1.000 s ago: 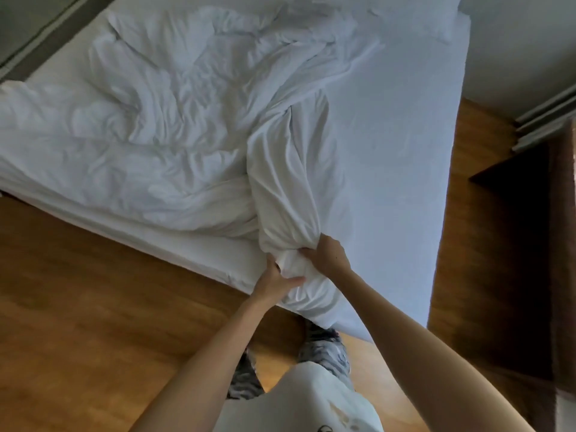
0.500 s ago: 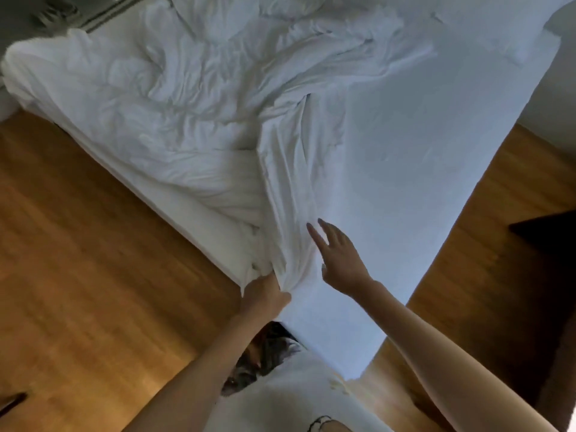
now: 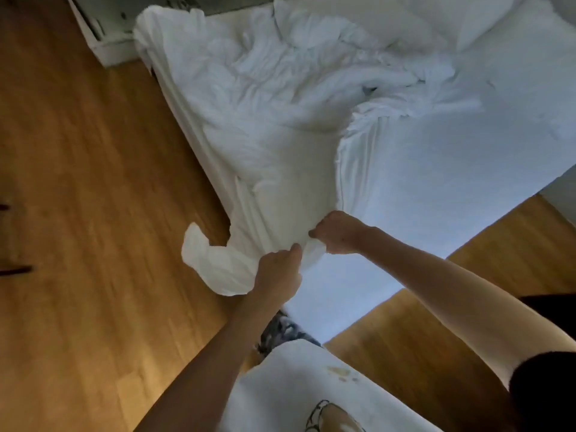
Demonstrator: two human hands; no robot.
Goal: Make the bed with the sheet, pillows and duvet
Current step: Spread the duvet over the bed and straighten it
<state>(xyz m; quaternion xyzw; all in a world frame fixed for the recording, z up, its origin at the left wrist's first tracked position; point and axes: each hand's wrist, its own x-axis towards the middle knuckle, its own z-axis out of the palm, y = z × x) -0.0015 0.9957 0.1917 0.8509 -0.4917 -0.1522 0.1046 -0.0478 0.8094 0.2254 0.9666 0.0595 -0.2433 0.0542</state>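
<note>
Duvet [image 3: 265,120], white and heavily crumpled, lies heaped over the left half of the bed [image 3: 436,182], and its near corner is gathered at the bed's near corner, where both hands hold it. Left hand [image 3: 277,275] has its grip clamped on the bunched cloth, fingers curled round the fabric, and a loose flap of the duvet hangs past this hand, off the bed's edge and over the wooden floor [image 3: 93,213]. Right hand [image 3: 338,233] sits just beside the left one, a little further onto the bed, its grip likewise closed round a fold of the same corner, knuckles turned up. Between the two hands a small tuft of cloth sticks out. From the hands a ridge of folded fabric runs up the middle of the bed, with the bare white sheet [image 3: 452,157] stretched flat on the bed's right half. A pillow [image 3: 486,26] rests at the far right end of the bed, partly under the duvet's rumpled edge. On the floor side near the bed's far left corner stands a pale skirting edge, blurred.
</note>
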